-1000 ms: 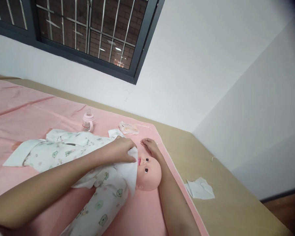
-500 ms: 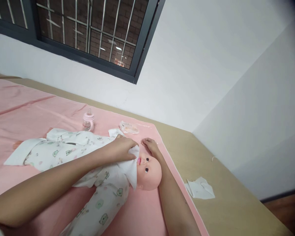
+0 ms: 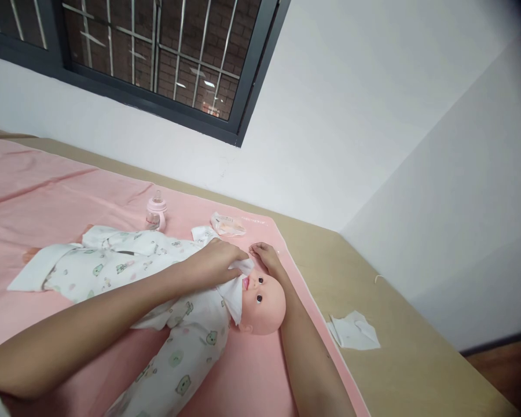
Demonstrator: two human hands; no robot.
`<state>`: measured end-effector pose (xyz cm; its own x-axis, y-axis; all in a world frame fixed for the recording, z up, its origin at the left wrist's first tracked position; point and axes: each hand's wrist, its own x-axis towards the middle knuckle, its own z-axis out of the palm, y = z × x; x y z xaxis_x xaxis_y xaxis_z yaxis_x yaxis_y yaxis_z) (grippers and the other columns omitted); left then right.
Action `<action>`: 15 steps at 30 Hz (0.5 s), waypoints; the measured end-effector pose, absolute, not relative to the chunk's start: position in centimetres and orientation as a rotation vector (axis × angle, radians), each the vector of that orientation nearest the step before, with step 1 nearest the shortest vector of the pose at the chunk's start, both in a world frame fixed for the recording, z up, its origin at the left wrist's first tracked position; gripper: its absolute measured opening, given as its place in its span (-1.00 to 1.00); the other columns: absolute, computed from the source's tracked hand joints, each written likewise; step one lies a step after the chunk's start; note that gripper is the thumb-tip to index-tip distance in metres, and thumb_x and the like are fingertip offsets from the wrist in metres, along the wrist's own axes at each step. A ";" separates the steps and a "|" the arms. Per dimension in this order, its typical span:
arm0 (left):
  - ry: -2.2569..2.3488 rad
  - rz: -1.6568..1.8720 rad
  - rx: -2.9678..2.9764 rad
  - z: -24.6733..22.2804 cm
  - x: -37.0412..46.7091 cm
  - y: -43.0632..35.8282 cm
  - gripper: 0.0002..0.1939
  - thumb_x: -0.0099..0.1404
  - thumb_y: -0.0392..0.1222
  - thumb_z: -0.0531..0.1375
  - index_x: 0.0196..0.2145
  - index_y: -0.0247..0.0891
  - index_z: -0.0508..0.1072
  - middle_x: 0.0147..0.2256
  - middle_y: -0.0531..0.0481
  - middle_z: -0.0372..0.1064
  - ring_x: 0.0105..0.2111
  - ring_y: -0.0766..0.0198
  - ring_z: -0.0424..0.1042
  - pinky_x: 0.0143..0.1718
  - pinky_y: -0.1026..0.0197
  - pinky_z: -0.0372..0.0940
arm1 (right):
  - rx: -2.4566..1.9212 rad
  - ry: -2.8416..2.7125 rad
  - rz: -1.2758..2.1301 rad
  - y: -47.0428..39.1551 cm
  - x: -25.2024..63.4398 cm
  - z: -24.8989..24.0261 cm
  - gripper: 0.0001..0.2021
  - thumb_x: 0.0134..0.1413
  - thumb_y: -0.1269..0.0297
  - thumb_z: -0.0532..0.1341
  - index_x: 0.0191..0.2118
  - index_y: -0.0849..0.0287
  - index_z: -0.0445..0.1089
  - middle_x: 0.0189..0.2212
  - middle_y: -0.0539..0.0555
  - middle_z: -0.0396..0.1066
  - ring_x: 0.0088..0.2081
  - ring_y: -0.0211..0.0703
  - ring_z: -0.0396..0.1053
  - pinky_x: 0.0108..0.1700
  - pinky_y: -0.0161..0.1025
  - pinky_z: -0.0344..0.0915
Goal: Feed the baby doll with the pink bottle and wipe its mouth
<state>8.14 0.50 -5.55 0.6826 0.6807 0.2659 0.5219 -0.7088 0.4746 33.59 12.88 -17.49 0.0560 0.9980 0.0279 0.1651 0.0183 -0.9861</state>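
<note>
A baby doll (image 3: 267,304) in white pyjamas with a green animal print (image 3: 121,266) lies on its back, head to the right. My left hand (image 3: 217,260) reaches across its chest and pinches a thin white cloth (image 3: 231,298) at the doll's chin, close to its mouth. Part of the cloth drapes over the neck. Past the far side of the head, my right hand (image 3: 265,256) rests near the pink sheet, its fingers loosely bent and holding nothing visible. The right forearm lies along the crown of the doll's head.
On the pink sheet (image 3: 35,191) stand a baby bottle with a pink handle (image 3: 156,211) and a clear plastic packet (image 3: 228,224). A crumpled white cloth (image 3: 355,331) lies on the wooden surface (image 3: 399,347) at right. Behind is a white wall with a barred window (image 3: 156,52).
My left hand has shifted slightly right, drawing the white cloth's edge up beside the doll's mouth. The right hand stays where it was.
</note>
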 end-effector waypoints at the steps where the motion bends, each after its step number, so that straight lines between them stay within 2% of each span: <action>1: 0.927 0.616 2.533 -5.6 8.2 0.6 -0.88 0.20 -0.26 0.07 -0.50 -0.24 0.30 -0.43 0.01 0.41 -0.37 0.17 0.38 -0.38 0.23 0.10 | -1.336 -1.301 1.064 12.9 33.6 -17.5 -0.93 -0.11 0.33 0.24 -0.49 0.22 0.40 -0.45 0.05 0.46 -0.34 -0.24 0.41 -0.15 -0.32 0.33; 10: 0.937 0.738 2.556 -6.5 8.5 1.3 -0.86 0.18 -0.27 0.08 -0.53 -0.24 0.26 -0.51 0.06 0.35 -0.45 0.25 0.33 -0.45 0.26 0.04 | -1.337 -1.317 1.050 13.2 33.9 -17.9 -0.90 -0.17 0.27 0.26 -0.49 0.19 0.40 -0.45 0.06 0.47 -0.35 -0.19 0.41 -0.16 -0.26 0.33; 15: 0.948 0.761 2.508 -6.7 8.5 1.4 -0.89 0.19 -0.26 0.10 -0.50 -0.25 0.30 -0.46 0.04 0.39 -0.40 0.22 0.36 -0.43 0.25 0.07 | -1.327 -1.335 1.047 13.4 34.0 -18.2 -0.88 -0.19 0.24 0.25 -0.51 0.18 0.40 -0.47 0.06 0.46 -0.37 -0.20 0.39 -0.19 -0.26 0.33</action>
